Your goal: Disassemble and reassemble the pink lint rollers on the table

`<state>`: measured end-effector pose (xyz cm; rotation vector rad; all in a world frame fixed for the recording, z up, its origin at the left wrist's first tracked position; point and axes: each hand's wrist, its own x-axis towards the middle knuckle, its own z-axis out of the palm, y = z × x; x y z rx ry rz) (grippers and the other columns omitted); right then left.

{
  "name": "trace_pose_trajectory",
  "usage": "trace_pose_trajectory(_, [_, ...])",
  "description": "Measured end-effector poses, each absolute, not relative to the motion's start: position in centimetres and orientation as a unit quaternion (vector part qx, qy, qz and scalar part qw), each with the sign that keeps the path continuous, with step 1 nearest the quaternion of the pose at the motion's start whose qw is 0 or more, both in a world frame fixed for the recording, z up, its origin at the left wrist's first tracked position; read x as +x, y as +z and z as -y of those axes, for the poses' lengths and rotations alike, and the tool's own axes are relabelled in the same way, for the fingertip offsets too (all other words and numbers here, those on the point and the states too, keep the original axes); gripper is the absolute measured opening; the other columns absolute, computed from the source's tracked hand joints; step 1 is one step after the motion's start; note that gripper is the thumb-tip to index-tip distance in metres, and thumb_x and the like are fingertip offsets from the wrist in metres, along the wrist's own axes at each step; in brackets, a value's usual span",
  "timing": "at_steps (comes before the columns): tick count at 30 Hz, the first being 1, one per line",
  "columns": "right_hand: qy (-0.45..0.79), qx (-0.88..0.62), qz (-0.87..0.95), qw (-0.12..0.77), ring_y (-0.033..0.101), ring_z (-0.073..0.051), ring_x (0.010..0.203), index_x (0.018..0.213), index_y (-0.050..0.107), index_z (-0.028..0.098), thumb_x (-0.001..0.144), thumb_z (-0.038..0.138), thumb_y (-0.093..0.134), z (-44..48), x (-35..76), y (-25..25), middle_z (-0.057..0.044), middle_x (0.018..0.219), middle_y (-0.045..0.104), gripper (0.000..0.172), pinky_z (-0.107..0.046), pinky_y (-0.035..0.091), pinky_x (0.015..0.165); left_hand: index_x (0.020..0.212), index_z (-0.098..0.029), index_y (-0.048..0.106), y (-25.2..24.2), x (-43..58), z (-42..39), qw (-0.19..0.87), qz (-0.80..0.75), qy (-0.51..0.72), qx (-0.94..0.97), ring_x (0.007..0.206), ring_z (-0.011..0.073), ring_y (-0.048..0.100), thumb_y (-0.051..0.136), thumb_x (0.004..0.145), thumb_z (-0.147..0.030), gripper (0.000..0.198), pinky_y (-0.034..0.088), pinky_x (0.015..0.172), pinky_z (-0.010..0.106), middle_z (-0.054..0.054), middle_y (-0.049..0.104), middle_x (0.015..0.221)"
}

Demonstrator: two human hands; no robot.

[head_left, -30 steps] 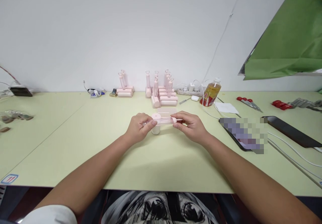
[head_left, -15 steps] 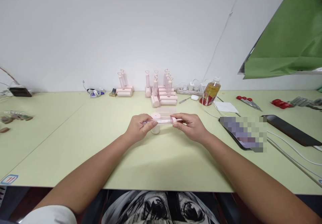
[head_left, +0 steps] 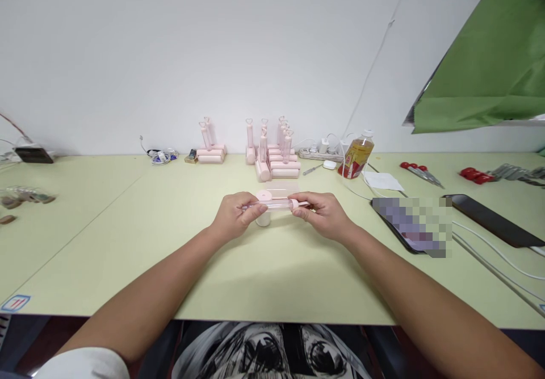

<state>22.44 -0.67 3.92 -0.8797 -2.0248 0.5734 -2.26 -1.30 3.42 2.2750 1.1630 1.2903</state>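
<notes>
Level between my two hands lies a clear pinkish tube (head_left: 279,204) with a pale pink collar at its right end. My left hand (head_left: 233,215) pinches the left end between thumb and fingers. At the collar, my right hand (head_left: 326,214) is closed on the thin piece sticking out; its fingertips are partly hidden. Just behind the tube stands a small white cylinder (head_left: 263,220) with a round pink top (head_left: 264,195). A pale pink see-through piece (head_left: 283,188) lies beyond it, partly covered.
Several pink blocks (head_left: 284,173) with upright clear tubes (head_left: 287,147) stand near the wall, with another group (head_left: 210,159) to the left. Right of them are a power strip (head_left: 323,155), a drink bottle (head_left: 356,156), a phone (head_left: 409,228), a black slab (head_left: 494,220) and red-handled tools (head_left: 421,173).
</notes>
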Motion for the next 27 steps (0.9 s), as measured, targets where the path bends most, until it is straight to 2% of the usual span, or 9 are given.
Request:
trace_pose_trajectory(5, [0.256,-0.349,0.802,0.412,0.05,-0.01,0.05,0.099,0.073,0.016,0.087,0.044,0.058,0.53,22.49,3.69,-0.002,0.064,0.063,0.034,-0.021,0.041,0.047,0.072,-0.017,0.064,3.55,-2.28,1.4,0.112,-0.39,0.441,0.801,0.054,0.0103,0.053,0.057,0.085,-0.049,0.035,0.039,0.052,0.022,0.0,0.062,0.061])
trace_pose_trajectory(11, [0.285,-0.348,0.798,0.402,0.052,-0.01,0.051,0.092,0.069,0.015,0.089,0.046,0.054,0.59,22.41,3.76,-0.001,0.06,0.059,0.035,-0.021,0.042,0.049,0.072,-0.018,0.064,3.69,-2.2,1.49,0.116,-0.391,0.44,0.8,0.054,0.0104,0.052,0.055,0.086,-0.051,0.037,0.038,0.051,0.022,0.0,0.061,0.061])
trace_pose_trajectory(17, [0.289,-0.356,0.803,0.381,0.046,-0.01,0.049,0.083,0.064,0.016,0.091,0.051,0.049,0.67,22.45,3.79,0.002,0.054,0.051,0.039,-0.021,0.036,0.047,0.07,-0.017,0.064,3.63,-2.23,1.48,0.121,-0.377,0.44,0.806,0.054,0.0103,0.052,0.055,0.087,-0.048,0.036,0.039,0.052,0.023,0.0,0.061,0.061])
trace_pose_trajectory(23, [0.287,-0.344,0.819,0.358,0.046,-0.011,0.051,0.083,0.063,0.016,0.093,0.05,0.045,0.69,22.58,4.01,0.003,0.055,0.05,0.04,-0.022,0.035,0.05,0.072,-0.017,0.065,3.73,-2.42,1.42,0.135,-0.365,0.432,0.814,0.054,0.0102,0.052,0.056,0.087,-0.046,0.034,0.039,0.053,0.022,0.0,0.061,0.062])
trace_pose_trajectory(27, [0.292,-0.33,0.83,0.342,0.044,-0.011,0.052,0.075,0.058,0.017,0.094,0.049,0.044,0.82,22.61,4.33,0.003,0.056,0.051,0.039,-0.022,0.034,0.051,0.073,-0.017,0.065,3.95,-2.61,1.39,0.149,-0.357,0.418,0.822,0.055,0.0101,0.052,0.056,0.087,-0.047,0.034,0.038,0.053,0.022,0.0,0.061,0.062])
